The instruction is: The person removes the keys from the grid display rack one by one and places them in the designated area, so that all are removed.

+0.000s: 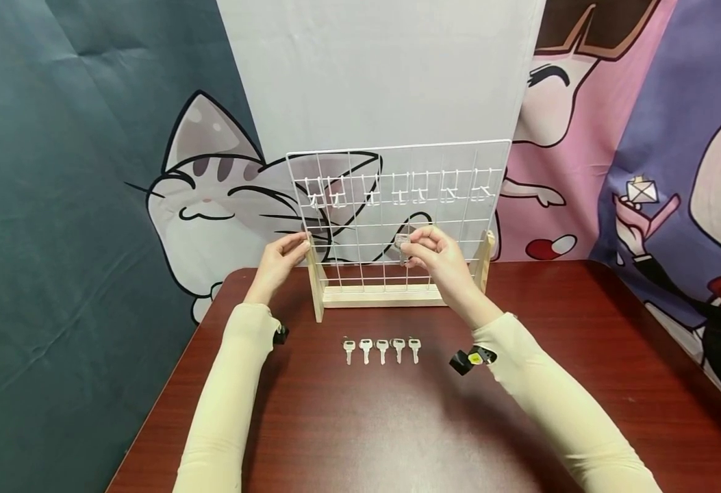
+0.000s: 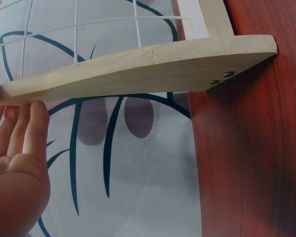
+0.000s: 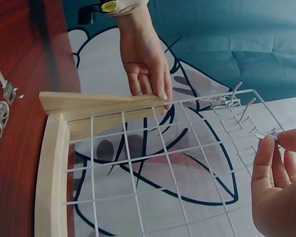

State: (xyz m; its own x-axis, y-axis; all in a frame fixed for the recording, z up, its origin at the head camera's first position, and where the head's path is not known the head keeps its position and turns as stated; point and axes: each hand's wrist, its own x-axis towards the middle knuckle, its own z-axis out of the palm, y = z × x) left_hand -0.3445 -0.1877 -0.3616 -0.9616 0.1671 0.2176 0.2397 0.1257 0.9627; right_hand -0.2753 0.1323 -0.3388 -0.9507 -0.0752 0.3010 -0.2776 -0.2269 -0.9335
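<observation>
A white wire grid (image 1: 372, 233) stands upright in a wooden stand (image 1: 385, 296) on the table. At its left side, my left hand (image 1: 281, 259) pinches the upper end of the wooden side piece (image 2: 138, 74), thumb on one face and fingers on the other. My right hand (image 1: 445, 261) is in front of the grid, right of its middle. Between its thumb and fingertips it pinches a silver key (image 1: 402, 241), partly covered by the fingers. In the right wrist view only a small bit of the key (image 3: 272, 135) shows.
Several white hooks (image 1: 400, 195) hang along the upper part of the grid. Several silver keys (image 1: 382, 350) lie in a row on the reddish-brown table (image 1: 360, 424) before the stand. Behind is a printed cloth backdrop (image 1: 206, 198).
</observation>
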